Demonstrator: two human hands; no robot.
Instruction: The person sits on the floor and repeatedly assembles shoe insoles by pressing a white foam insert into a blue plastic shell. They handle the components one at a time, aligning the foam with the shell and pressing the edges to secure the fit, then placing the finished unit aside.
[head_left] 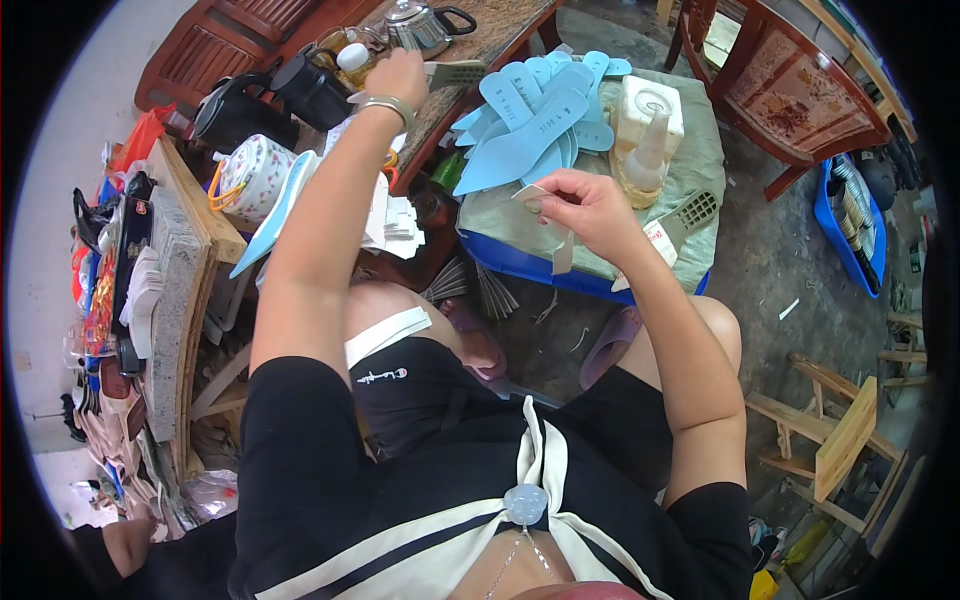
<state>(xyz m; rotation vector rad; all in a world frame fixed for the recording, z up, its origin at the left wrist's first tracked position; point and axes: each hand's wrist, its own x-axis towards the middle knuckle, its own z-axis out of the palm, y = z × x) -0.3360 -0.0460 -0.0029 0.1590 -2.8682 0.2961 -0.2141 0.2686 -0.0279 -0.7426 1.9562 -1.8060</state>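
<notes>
While reaching with the left hand (397, 78) to the far table (490, 40), hold the right hand (585, 205) steady over the lap. Pinches a white strip (560, 255) at its top end between thumb and fingertips, the rest dangling down in front of the blue crate (520, 262). Best to grip that strip near its end only, lightly, so as not to crease it, and to hold it off the grey cloth (500, 215) and the pile of blue insoles (530, 130) just behind.

Left hand: curled, knuckles up, beside 1 small bottle (352, 58) with a white cap and just short of the steel kettle (420, 25). Cannot tell whether closed on anything, as the back of the hand hides the fingers. Worth moving slowly there, given the crowd of pots and cups around it, and lifting the wrist with its bracelet (388, 103) clear of the table edge.

Worth looking at the far hand rather than working by feel, and minding the white tub (650, 105) on the cloth when drawing the arm back.
</notes>
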